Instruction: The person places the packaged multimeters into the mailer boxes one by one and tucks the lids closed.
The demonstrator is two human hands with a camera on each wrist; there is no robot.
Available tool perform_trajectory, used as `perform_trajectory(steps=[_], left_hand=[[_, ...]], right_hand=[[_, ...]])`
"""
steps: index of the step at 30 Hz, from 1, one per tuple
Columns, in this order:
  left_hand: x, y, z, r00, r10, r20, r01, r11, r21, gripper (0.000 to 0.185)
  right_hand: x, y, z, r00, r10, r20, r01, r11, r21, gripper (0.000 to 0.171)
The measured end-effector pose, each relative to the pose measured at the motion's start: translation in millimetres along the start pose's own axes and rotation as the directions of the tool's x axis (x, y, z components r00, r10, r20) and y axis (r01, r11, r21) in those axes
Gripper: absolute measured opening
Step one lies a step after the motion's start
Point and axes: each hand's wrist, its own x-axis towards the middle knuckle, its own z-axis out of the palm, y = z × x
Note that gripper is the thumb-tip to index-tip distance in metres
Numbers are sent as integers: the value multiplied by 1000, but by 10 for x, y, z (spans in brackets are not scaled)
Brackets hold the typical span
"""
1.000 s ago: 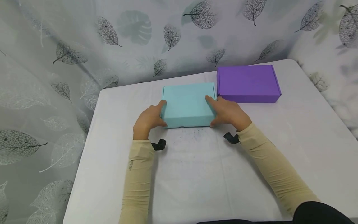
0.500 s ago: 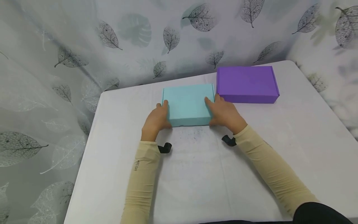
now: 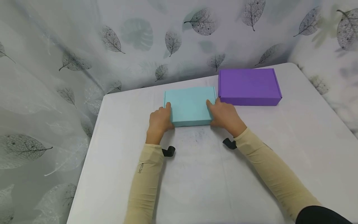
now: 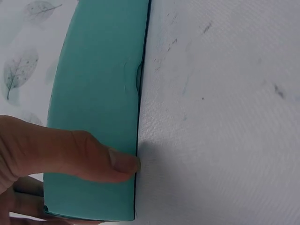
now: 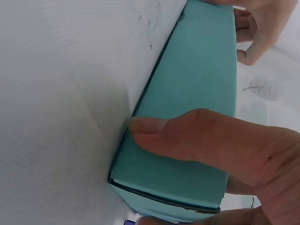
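Observation:
A light turquoise cardboard box [image 3: 193, 104] lies flat and closed on the white-covered table. My left hand [image 3: 160, 123] holds its left front corner. In the left wrist view the left thumb [image 4: 89, 157] presses across the front face, its tip at the bottom edge, while the other fingers are partly hidden at the box's end. On the opposite corner my right hand [image 3: 226, 116] grips the box. Its thumb [image 5: 187, 136] lies over the front face in the right wrist view, and a finger reaches onto the lid in the head view.
A closed purple box [image 3: 249, 87] lies just right of the turquoise one, near the table's back edge. The white tablecloth [image 3: 195, 180] has small dark marks in front of the box. Leaf-printed curtains [image 3: 139, 46] hang behind and to the left.
My left hand has slid right, further over the left front corner of the turquoise box. The right hand and both boxes stay nearly where they were; the head view shifts slightly.

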Motion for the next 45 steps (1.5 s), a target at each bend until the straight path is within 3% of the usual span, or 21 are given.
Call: perform_trajectory(steps=[13, 19, 32, 45], left_hand=[[22, 38, 66, 1000, 18, -19, -18, 1000, -7, 91], [58, 37, 47, 999, -20, -35, 20, 1000, 5, 84], [41, -95, 56, 994, -104, -27, 102, 993, -58, 74], [54, -161, 74, 992, -97, -86, 85, 987, -136, 80]], right_hand=[[-4, 44, 86, 1000, -6, -20, 6, 1000, -18, 98], [38, 29, 81, 996, -26, -87, 23, 999, -31, 95], [131, 3, 174, 993, -11, -120, 20, 997, 72, 88], [129, 42, 174, 994, 0, -106, 14, 992, 129, 89]])
